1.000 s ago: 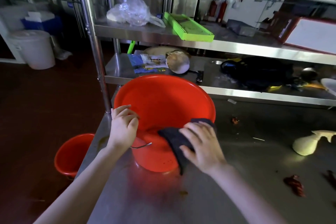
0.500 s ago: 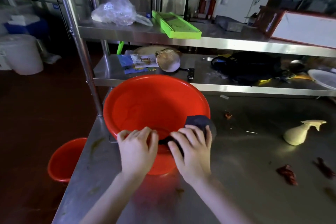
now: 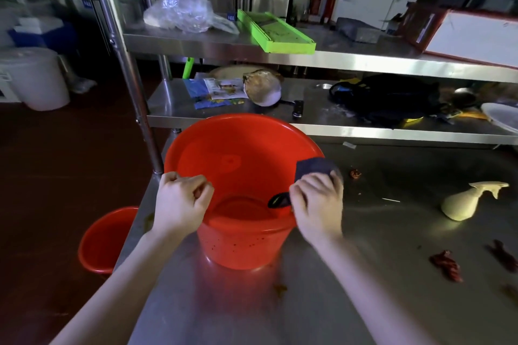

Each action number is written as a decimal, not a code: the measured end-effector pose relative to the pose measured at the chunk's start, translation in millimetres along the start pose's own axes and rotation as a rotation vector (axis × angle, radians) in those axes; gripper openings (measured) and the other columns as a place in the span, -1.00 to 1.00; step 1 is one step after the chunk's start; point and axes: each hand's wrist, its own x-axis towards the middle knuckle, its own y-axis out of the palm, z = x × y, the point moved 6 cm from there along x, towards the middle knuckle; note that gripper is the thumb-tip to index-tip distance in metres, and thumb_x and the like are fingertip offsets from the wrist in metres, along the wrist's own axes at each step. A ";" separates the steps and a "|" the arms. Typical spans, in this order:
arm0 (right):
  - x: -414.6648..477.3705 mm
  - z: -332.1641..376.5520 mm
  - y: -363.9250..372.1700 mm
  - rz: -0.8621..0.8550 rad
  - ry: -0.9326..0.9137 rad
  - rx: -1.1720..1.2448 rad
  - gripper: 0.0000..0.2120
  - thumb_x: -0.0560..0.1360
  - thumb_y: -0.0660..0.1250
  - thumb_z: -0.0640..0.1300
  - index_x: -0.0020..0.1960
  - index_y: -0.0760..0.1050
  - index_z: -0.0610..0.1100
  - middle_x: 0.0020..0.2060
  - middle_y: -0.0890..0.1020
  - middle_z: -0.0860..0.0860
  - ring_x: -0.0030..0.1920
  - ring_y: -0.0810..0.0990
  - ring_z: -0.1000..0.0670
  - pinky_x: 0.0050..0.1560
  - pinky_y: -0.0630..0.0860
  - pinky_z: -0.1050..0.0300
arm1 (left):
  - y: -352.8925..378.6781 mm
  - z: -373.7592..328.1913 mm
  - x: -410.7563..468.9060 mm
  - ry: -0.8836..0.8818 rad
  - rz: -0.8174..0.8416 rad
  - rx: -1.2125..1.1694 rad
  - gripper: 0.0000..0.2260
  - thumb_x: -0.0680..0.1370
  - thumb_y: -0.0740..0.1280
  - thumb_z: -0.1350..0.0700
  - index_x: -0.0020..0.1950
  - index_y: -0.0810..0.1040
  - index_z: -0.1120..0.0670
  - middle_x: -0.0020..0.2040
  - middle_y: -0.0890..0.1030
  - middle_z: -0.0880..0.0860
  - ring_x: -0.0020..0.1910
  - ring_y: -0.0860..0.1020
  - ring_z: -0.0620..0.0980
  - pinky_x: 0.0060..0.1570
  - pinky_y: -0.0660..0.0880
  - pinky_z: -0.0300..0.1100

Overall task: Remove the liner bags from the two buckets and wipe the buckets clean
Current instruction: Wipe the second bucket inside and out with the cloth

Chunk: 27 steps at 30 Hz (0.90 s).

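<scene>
Red bucket (image 3: 246,176) upright on steel table (image 3: 364,274), directly ahead, between both hands. Left hand (image 3: 180,204) curled closed on near-left rim. Right hand (image 3: 318,204) presses dark cloth (image 3: 314,166) over right rim. Second bucket (image 3: 105,241) on floor, left.

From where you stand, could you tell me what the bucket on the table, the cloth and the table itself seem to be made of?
Round red bucket: smooth glossy plastic, light sheen on its wall. Dark wiping cloth: soft matte fabric, folding over the rim. Grey table: likely stainless steel, brushed, dully mirroring the bucket.
</scene>
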 end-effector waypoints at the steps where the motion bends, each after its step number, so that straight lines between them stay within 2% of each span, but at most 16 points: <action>1: -13.4 16.5 1.6 -0.034 -0.019 -0.011 -0.69 0.54 0.17 -0.03 -0.26 0.60 -0.05 -0.24 0.64 0.09 -0.06 0.60 -0.06 0.31 0.31 -0.26 | 0.3 -0.4 0.6 0.011 -0.003 0.018 -0.67 0.47 0.11 0.09 -0.43 0.05 -0.12 -0.58 0.13 -0.11 -0.58 0.10 -0.12 -0.18 0.35 -0.03; 3: -40.5 47.5 7.3 -0.046 -0.090 0.011 -0.72 0.57 0.15 0.03 -0.21 0.57 0.04 -0.18 0.61 0.15 -0.03 0.57 0.01 0.32 0.26 -0.27 | -0.2 0.6 0.2 0.015 -0.003 0.052 -0.68 0.46 0.10 0.09 -0.44 0.07 -0.10 -0.58 0.14 -0.10 -0.58 0.10 -0.10 -0.19 0.34 -0.04; 5: -57.0 63.2 11.9 -0.030 -0.156 0.048 -0.73 0.59 0.11 0.07 -0.09 0.57 0.06 -0.07 0.59 0.19 0.09 0.54 0.06 0.36 0.21 -0.25 | -0.1 1.2 -1.2 0.008 0.010 0.064 -0.70 0.46 0.09 0.07 -0.46 0.12 -0.04 -0.59 0.17 -0.09 -0.59 0.12 -0.07 -0.16 0.37 -0.01; 7: -54.4 59.2 10.2 0.001 -0.217 0.097 -0.70 0.61 0.10 0.07 -0.04 0.59 0.05 0.00 0.60 0.20 0.16 0.53 0.08 0.38 0.20 -0.21 | -0.2 -0.3 -2.5 -0.004 0.016 0.058 -0.71 0.45 0.10 0.05 -0.47 0.14 -0.06 -0.60 0.19 -0.09 -0.60 0.16 -0.04 -0.10 0.38 0.02; 10: -30.2 21.8 1.9 0.040 -0.222 0.169 -0.71 0.59 0.14 0.01 -0.10 0.62 -0.02 0.09 0.62 0.12 0.27 0.51 0.00 0.41 0.16 -0.23 | -1.6 -3.1 -5.5 -0.037 0.011 0.040 -0.73 0.42 0.11 0.02 -0.48 0.16 -0.11 -0.62 0.22 -0.09 -0.60 0.21 0.00 -0.05 0.38 0.04; 12: -6.9 -14.8 3.8 0.131 -0.044 0.177 -0.77 0.53 0.18 -0.05 -0.11 0.61 -0.03 0.33 0.48 0.07 0.45 0.30 -0.03 0.46 -0.01 -0.32 | -1.6 -3.7 -6.3 -0.051 0.014 0.039 -0.74 0.41 0.11 0.02 -0.47 0.17 -0.13 -0.62 0.22 -0.09 -0.60 0.23 -0.01 -0.03 0.38 0.05; 14: 12.6 -44.1 11.1 0.271 0.246 0.250 -0.76 0.54 0.19 -0.10 0.10 0.57 0.07 0.54 0.14 0.07 0.55 0.02 0.00 0.48 -0.11 -0.26 | -1.3 -3.2 -7.2 -0.062 0.016 0.053 -0.74 0.41 0.11 0.01 -0.47 0.17 -0.13 -0.63 0.22 -0.08 -0.60 0.24 0.00 -0.02 0.38 0.05; 16: 23.5 -51.0 16.1 0.362 0.470 0.400 -0.56 0.54 0.20 -0.10 0.40 0.34 0.15 0.56 0.00 0.02 0.55 0.00 -0.05 0.50 0.08 -0.14 | -0.9 -3.8 -7.7 -0.078 0.016 0.086 -0.73 0.42 0.11 0.01 -0.48 0.16 -0.11 -0.64 0.21 -0.08 -0.60 0.22 -0.01 -0.01 0.39 0.04; 18: 25.9 -46.4 18.5 0.346 0.578 0.399 -0.45 0.52 0.21 -0.07 0.50 0.22 0.08 0.55 0.06 -0.07 0.53 0.09 -0.10 0.47 0.21 -0.08 | 0.2 -3.9 -8.5 -0.087 0.017 0.111 -0.72 0.43 0.10 0.01 -0.48 0.15 -0.09 -0.64 0.19 -0.08 -0.61 0.20 -0.03 -0.01 0.39 0.03; 20: 12.7 -29.1 19.1 0.284 0.582 0.232 -0.49 0.52 0.24 -0.01 0.46 0.28 0.02 0.54 0.07 -0.12 0.54 0.03 -0.13 0.47 0.22 -0.08 | 1.0 -3.4 -8.4 -0.101 0.025 0.129 -0.72 0.43 0.09 0.01 -0.49 0.15 -0.07 -0.65 0.19 -0.08 -0.61 0.21 -0.03 0.00 0.39 0.02; 23: -23.2 6.6 14.2 0.186 0.546 0.091 -0.55 0.47 0.34 0.16 0.28 0.37 0.00 0.51 0.03 -0.14 0.52 -0.02 -0.15 0.30 0.39 -0.11 | 1.8 -3.8 -7.3 -0.093 0.038 0.154 -0.72 0.43 0.08 0.00 -0.49 0.17 -0.04 -0.65 0.19 -0.08 -0.61 0.22 0.02 -0.01 0.39 0.01; 25: -31.6 12.4 9.0 0.163 0.570 0.145 -0.54 0.42 0.41 0.18 0.19 0.37 0.00 0.45 0.10 -0.14 0.45 0.15 -0.21 0.21 0.46 -0.09 | 1.3 -4.4 -7.7 -0.086 0.041 0.168 -0.73 0.42 0.08 0.00 -0.49 0.19 -0.03 -0.65 0.19 -0.08 -0.61 0.21 0.03 -0.04 0.38 0.00; 27: -22.5 3.6 7.8 0.199 0.640 0.224 -0.59 0.39 0.46 0.06 0.10 0.34 0.00 0.29 0.18 -0.07 0.26 0.39 -0.23 0.11 0.51 -0.05 | 2.4 -3.8 -9.8 -0.075 0.054 0.158 -0.74 0.41 0.09 0.00 -0.49 0.22 -0.04 -0.65 0.22 -0.06 -0.61 0.23 0.02 -0.05 0.36 -0.02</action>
